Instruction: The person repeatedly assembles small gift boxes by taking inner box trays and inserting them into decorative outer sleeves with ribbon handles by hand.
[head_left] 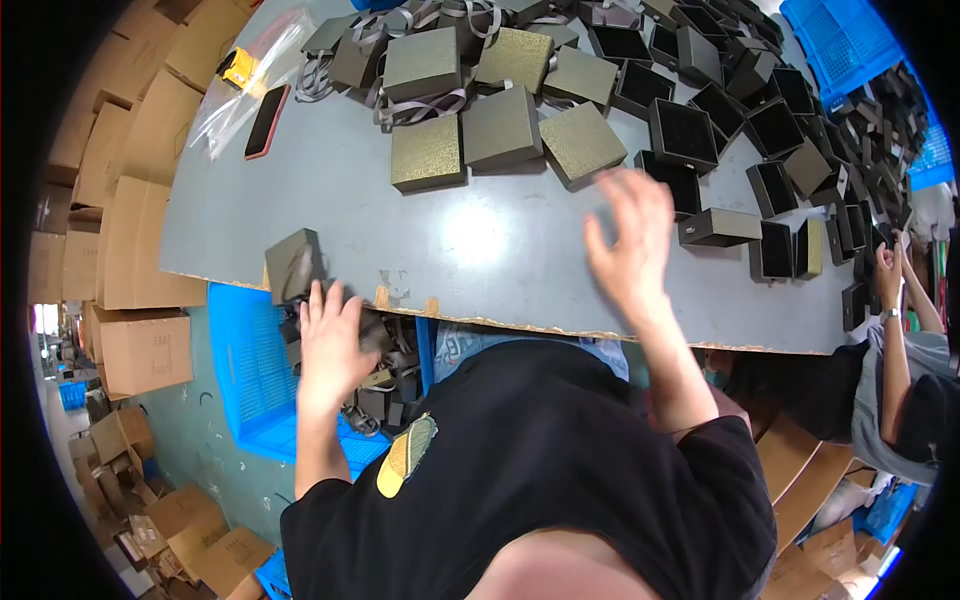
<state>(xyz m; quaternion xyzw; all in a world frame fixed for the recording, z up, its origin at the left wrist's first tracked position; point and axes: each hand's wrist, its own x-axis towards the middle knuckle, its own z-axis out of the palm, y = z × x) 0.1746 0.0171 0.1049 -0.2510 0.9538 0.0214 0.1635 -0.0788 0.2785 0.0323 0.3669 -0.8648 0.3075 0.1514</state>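
My left hand (pixel 336 345) is over the table's front left edge with its fingers stretched out. Just beyond its fingertips a small dark gift box (pixel 292 264) tilts at the edge, partly blurred; whether the fingers touch it I cannot tell. Below that hand, a blue plastic crate (pixel 248 370) holds dark boxes with ribbons. My right hand (pixel 632 235) hovers above the table, fingers apart and slightly blurred, holding nothing. Its fingertips are nearest a gold-flecked box (pixel 582 146) and the open black box halves (pixel 672 184) beside it.
Closed boxes with grey ribbons (pixel 422 64) are heaped at the back of the grey table (pixel 400 235). Open black boxes (pixel 684 134) spread to the right. A phone (pixel 267 122) and a yellow object (pixel 238 68) lie left. A co-worker's hand (pixel 888 275) is at far right.
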